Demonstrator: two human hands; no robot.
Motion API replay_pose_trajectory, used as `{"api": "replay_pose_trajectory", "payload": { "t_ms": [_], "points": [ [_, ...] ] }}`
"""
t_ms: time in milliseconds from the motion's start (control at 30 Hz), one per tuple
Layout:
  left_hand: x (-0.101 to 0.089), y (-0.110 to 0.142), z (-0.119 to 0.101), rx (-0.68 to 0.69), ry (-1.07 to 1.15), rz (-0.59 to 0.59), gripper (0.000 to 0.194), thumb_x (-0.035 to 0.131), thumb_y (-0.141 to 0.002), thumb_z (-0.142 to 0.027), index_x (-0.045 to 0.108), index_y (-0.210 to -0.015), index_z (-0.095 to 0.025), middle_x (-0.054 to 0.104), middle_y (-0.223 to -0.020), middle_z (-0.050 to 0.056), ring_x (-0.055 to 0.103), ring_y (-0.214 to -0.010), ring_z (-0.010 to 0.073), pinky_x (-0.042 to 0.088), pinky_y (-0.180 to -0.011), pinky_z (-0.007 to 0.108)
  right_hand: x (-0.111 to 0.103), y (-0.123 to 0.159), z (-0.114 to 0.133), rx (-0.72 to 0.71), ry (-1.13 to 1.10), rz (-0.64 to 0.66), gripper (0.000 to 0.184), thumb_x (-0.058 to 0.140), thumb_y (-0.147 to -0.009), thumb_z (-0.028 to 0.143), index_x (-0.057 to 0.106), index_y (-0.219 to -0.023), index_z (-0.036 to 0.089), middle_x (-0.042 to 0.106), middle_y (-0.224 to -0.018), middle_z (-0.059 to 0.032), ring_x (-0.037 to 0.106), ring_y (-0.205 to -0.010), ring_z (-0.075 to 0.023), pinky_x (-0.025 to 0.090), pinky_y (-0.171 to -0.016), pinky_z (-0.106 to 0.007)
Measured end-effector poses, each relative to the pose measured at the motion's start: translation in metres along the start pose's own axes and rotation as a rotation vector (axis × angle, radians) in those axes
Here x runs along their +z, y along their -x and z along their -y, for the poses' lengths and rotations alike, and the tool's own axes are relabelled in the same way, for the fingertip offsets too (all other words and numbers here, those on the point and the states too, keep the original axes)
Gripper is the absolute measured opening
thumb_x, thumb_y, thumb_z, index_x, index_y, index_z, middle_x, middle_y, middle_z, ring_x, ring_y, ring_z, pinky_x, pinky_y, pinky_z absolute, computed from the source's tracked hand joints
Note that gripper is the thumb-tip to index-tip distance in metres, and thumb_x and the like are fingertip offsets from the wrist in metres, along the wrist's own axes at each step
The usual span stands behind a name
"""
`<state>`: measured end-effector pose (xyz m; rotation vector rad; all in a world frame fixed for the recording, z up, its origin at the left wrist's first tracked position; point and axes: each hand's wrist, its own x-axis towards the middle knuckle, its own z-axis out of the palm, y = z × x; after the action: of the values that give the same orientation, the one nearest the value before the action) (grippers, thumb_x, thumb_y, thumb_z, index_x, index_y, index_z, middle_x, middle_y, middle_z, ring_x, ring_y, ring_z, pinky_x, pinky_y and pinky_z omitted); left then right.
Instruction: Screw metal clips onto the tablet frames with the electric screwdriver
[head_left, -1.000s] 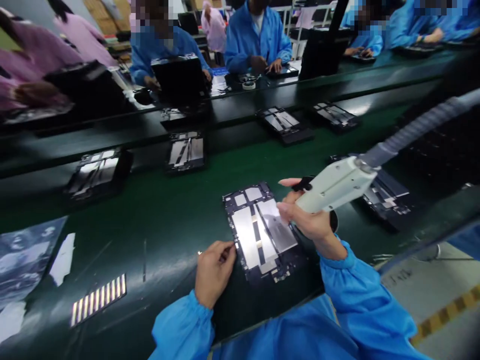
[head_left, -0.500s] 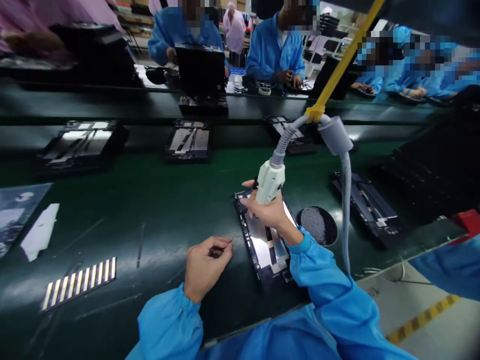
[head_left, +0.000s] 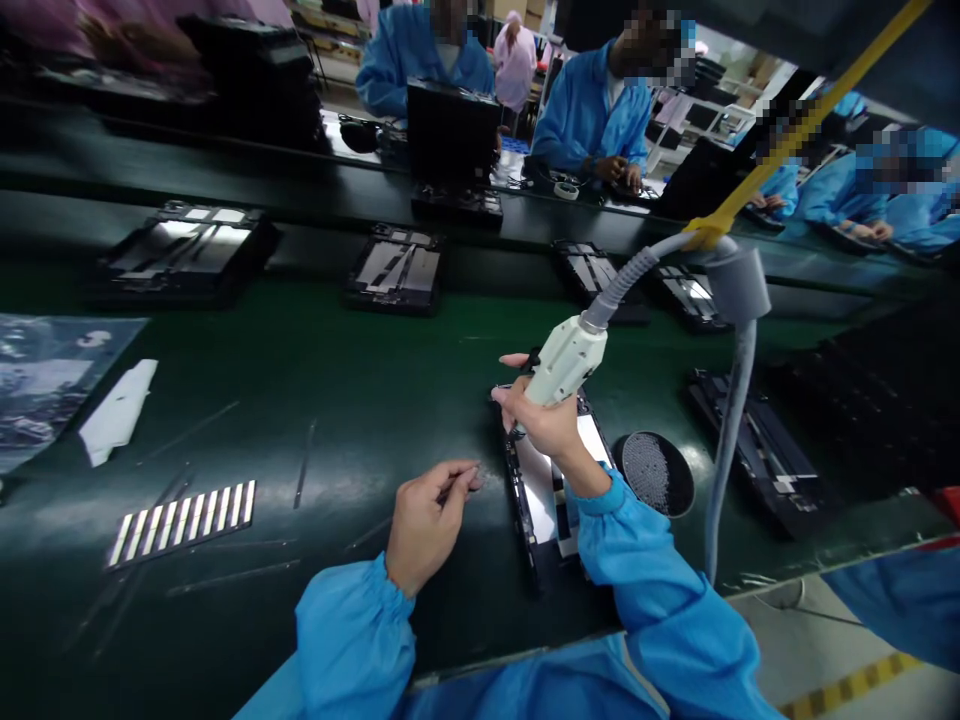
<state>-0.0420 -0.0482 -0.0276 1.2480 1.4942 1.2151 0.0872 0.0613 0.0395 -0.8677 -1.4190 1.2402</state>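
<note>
My right hand (head_left: 551,425) is wrapped round a pale electric screwdriver (head_left: 566,362), its cable running up to a yellow strap. The driver points down at the upper part of an opened tablet (head_left: 536,480), which lies on the green bench; my hand and forearm cover much of it, and the driver's tip is hidden. My left hand (head_left: 431,515) hovers just left of the tablet, apart from it, with thumb and fingers pinched together. Whatever they hold, if anything, is too small to tell. Right of the tablet sits a round black dish (head_left: 654,473) of small grey pieces.
Another opened tablet (head_left: 754,450) lies at the right, and several more line the bench's far side. On the left are a striped strip (head_left: 182,524), a white sheet piece (head_left: 120,410) and a clear plastic bag (head_left: 56,385). Co-workers in blue (head_left: 592,110) sit opposite.
My right hand has brought the screwdriver over the tablet's upper part, from its right side. My left hand has left the tablet's edge, fingers pinched. The view has shifted.
</note>
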Motion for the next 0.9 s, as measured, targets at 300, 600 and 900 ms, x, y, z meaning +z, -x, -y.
{"api": "replay_pose_trajectory", "payload": {
  "t_ms": [300, 600, 900],
  "points": [
    [0.0, -0.001, 0.005, 0.062, -0.012, -0.041, 0.02, 0.047, -0.088, -0.021, 0.066, -0.088, -0.017, 0.073, -0.084, 0.005, 0.07, -0.069, 0.0138, 0.06, -0.064, 0.025, 0.001, 0.0, 0.0, 0.005, -0.002, 0.003, 0.036, 0.07, -0.074, 0.024, 0.057, -0.108, 0.02, 0.052, -0.047, 0.011, 0.05, -0.038, -0.0104, 0.043, -0.045, -0.027],
    [0.009, 0.019, -0.009, 0.631, -0.348, 0.006, 0.029, 0.046, -0.086, -0.006, 0.069, -0.101, -0.015, 0.074, -0.104, 0.007, 0.069, -0.099, 0.0161, 0.057, -0.09, 0.028, 0.004, 0.004, 0.0, 0.006, 0.112, 0.046, 0.018, 0.068, -0.074, 0.021, 0.059, -0.089, 0.019, 0.052, -0.046, 0.0096, 0.051, -0.041, -0.0096, 0.045, -0.05, -0.027],
    [0.073, 0.069, -0.02, 1.009, -0.612, 0.276, 0.02, 0.05, -0.093, -0.023, 0.066, -0.104, -0.014, 0.073, -0.106, 0.006, 0.062, -0.114, 0.0203, 0.049, -0.105, 0.039, 0.004, 0.002, -0.002, -0.027, 0.098, 0.059, 0.02, 0.068, -0.075, 0.02, 0.06, -0.093, 0.019, 0.051, -0.048, 0.0094, 0.05, -0.04, -0.0096, 0.045, -0.048, -0.027]
  ]
}}
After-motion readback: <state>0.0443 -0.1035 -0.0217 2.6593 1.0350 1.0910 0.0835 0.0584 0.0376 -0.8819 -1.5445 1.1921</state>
